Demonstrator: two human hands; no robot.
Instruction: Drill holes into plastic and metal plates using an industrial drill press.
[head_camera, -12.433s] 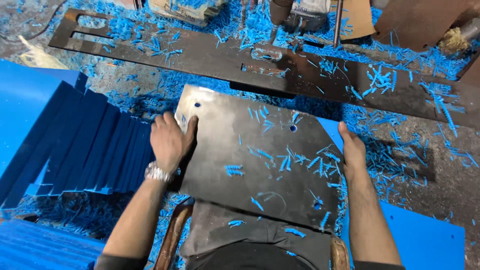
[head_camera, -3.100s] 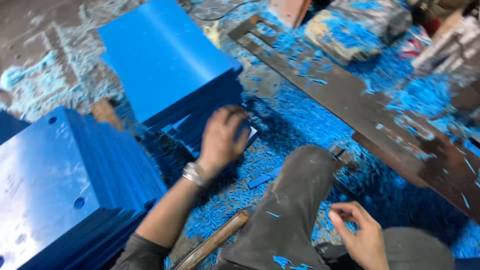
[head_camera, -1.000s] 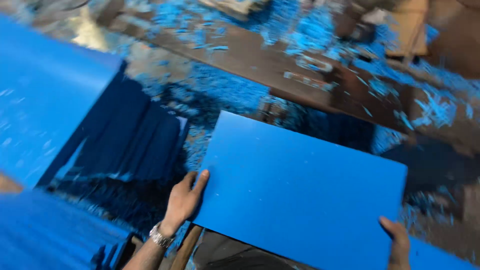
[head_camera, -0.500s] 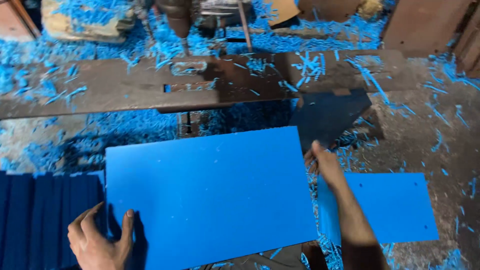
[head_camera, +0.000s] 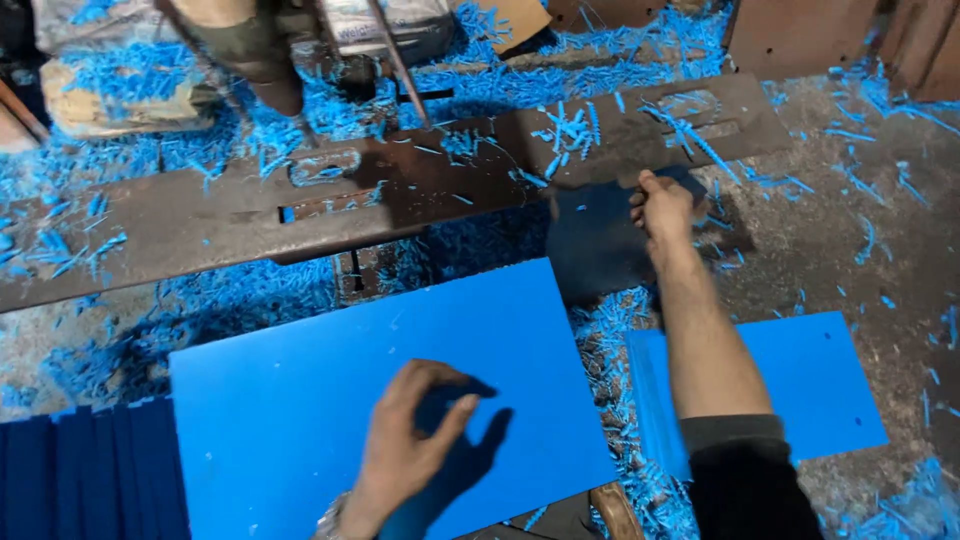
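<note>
It was a workshop. Blue plastic shavings (head_camera: 640, 330) littered a gritty floor (head_camera: 850, 250), a slotted steel bar (head_camera: 400, 190) lay across it, and cut blue sheets (head_camera: 300, 400) were stacked nearby.

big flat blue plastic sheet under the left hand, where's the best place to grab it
Probably the right-hand short edge of the big flat blue plastic sheet, approached from the right: that edge shows bare. Being thin and lying flat, it wants fingertips hooked under. The left hand hovers over its middle.

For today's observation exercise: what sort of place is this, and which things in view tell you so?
Probably a small workshop for drilling or cutting plastic sheet. Blue shavings litter the floor, a slotted metal plate lies beneath a machine, and the left hand rests over a blue sheet.
</note>
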